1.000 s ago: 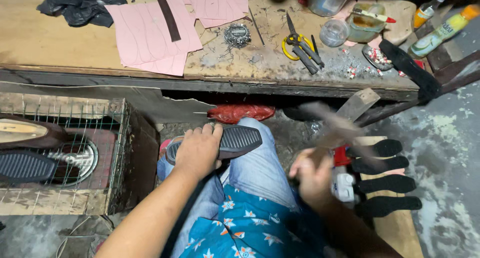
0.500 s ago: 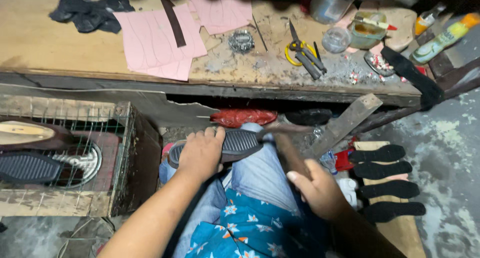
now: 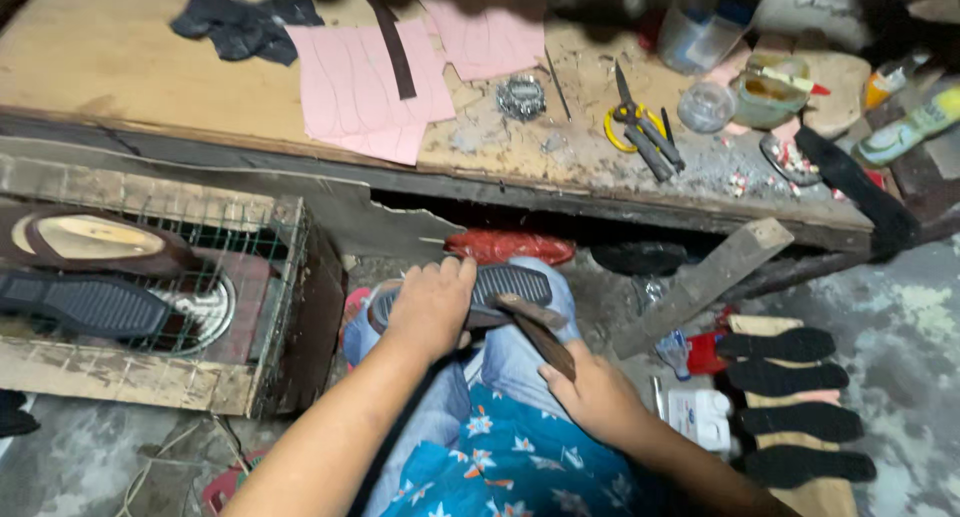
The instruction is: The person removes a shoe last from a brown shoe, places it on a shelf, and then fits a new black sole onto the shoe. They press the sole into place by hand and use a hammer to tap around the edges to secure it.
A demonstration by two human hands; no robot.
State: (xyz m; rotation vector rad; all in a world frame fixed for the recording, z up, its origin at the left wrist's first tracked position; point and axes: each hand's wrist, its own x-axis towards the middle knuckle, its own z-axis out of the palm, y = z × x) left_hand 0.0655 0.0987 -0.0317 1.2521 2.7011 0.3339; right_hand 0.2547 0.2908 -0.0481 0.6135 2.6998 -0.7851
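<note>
Down on the person's knee, the left hand (image 3: 432,312) presses a black shoe sole (image 3: 500,289) flat, fingers curled over its far edge. Right hand (image 3: 590,392) grips a hammer (image 3: 535,327), its head touching the sole. Beyond lies a cluttered workbench (image 3: 130,77).

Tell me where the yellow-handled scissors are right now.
In the head view the yellow-handled scissors lie on the wooden workbench, right of centre, between the small round metal tin and the clear plastic lid.
</note>
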